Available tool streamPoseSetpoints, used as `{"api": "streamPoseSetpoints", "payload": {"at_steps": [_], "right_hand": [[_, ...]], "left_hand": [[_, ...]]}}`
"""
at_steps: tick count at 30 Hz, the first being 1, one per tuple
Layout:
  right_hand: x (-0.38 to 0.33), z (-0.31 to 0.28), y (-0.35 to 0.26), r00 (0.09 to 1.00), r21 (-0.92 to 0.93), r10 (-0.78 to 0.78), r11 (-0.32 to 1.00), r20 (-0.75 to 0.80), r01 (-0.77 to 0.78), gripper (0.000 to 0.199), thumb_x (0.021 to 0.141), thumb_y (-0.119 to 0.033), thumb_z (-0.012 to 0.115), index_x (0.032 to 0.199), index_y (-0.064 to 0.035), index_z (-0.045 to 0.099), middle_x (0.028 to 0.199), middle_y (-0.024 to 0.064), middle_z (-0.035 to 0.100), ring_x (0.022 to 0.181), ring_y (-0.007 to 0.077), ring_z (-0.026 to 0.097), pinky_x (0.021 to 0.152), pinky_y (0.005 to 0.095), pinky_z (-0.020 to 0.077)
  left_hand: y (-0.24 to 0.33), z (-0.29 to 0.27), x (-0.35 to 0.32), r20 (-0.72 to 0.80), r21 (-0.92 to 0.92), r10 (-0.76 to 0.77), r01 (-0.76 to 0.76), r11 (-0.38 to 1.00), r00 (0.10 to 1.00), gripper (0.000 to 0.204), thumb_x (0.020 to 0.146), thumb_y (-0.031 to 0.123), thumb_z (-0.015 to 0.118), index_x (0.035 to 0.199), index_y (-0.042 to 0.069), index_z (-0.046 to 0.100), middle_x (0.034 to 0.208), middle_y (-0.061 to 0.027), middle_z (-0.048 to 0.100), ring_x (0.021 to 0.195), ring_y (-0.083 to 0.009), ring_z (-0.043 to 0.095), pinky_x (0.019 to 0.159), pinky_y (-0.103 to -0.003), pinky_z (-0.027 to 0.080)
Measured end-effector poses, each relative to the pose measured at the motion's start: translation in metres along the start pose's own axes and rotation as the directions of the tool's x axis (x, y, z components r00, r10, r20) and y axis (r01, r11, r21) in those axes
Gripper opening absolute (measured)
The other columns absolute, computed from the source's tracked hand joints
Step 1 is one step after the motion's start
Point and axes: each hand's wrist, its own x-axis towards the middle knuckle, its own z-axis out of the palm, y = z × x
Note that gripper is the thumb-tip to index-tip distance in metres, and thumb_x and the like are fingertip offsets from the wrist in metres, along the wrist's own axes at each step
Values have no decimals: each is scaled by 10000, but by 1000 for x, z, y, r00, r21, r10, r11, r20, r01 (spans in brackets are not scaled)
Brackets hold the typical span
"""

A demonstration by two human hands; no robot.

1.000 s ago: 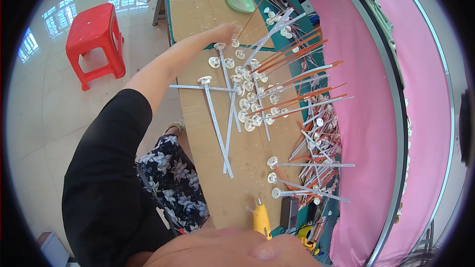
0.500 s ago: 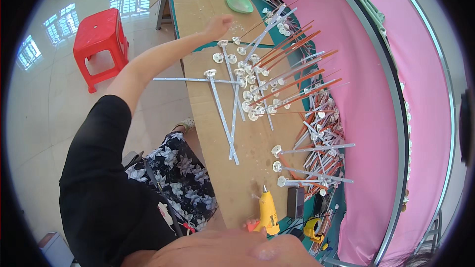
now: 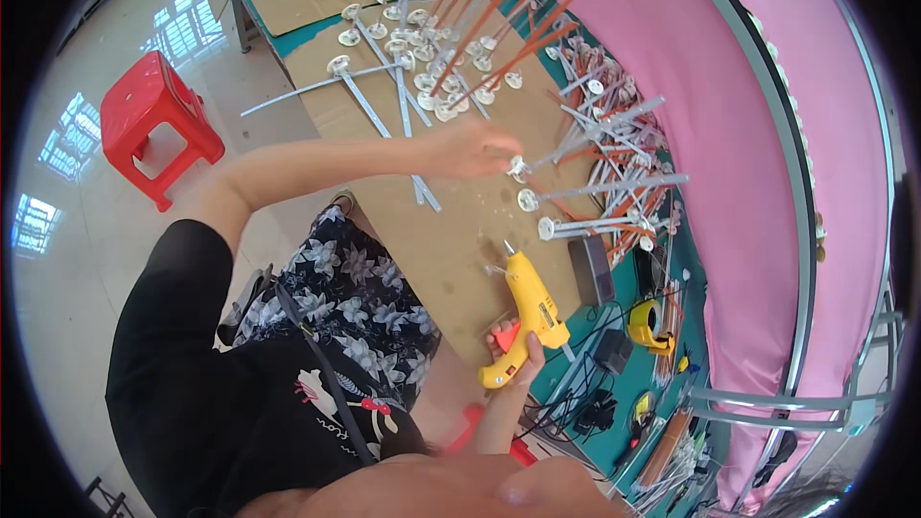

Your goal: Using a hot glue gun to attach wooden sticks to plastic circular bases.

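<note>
The left hand (image 3: 470,149), earlier stretched far up the brown cardboard-covered table (image 3: 460,230), has drawn back and pinches a thin grey rod with a white disc base (image 3: 519,169), just above the yellow hot-glue gun (image 3: 530,312). The right hand (image 3: 508,355) is wrapped around the gun's grip, fingers partly hidden. The rod's far end is lost among the piled rods (image 3: 624,153).
</note>
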Motion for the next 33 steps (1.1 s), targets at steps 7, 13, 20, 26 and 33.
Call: {"api": "streamPoseSetpoints", "payload": {"at_steps": [7,13,20,26,33], "right_hand": [[-5,18,3,998,13,-13,1000,63,12,357,798,-291,569,993,4,523,881,132,555,852,282,564,725,392,521],[-5,17,0,995,57,-37,998,96,32,346,795,-280,579,980,7,529,859,136,559,833,281,582,719,389,530],[-2,2,3,987,27,-12,1000,160,8,353,820,-270,547,1034,8,505,922,146,551,903,291,549,777,407,499],[3,-2,5,973,47,-11,999,229,0,360,820,-282,549,1037,0,494,917,140,551,908,281,546,777,397,496],[4,-5,3,981,55,-19,998,193,9,367,815,-289,561,1024,5,494,916,140,552,899,282,556,766,395,503]], "left_hand": [[-44,60,45,40,213,-144,133,968,989,248,788,141,567,1004,34,622,788,-137,637,722,-262,618,667,-354,477],[-57,112,81,382,-11,-182,201,979,906,170,766,123,548,869,27,643,749,-150,632,661,-292,602,616,-389,467],[-102,151,93,588,455,-185,-133,881,788,104,716,82,516,643,9,528,600,-128,573,619,-260,608,549,-379,461],[-96,141,89,512,431,-301,63,900,805,115,643,109,636,601,4,616,637,-153,628,585,-306,617,539,-396,491],[-66,119,81,449,457,-192,-40,889,873,110,664,96,611,634,-9,620,632,-170,611,594,-322,607,556,-404,485]]}}
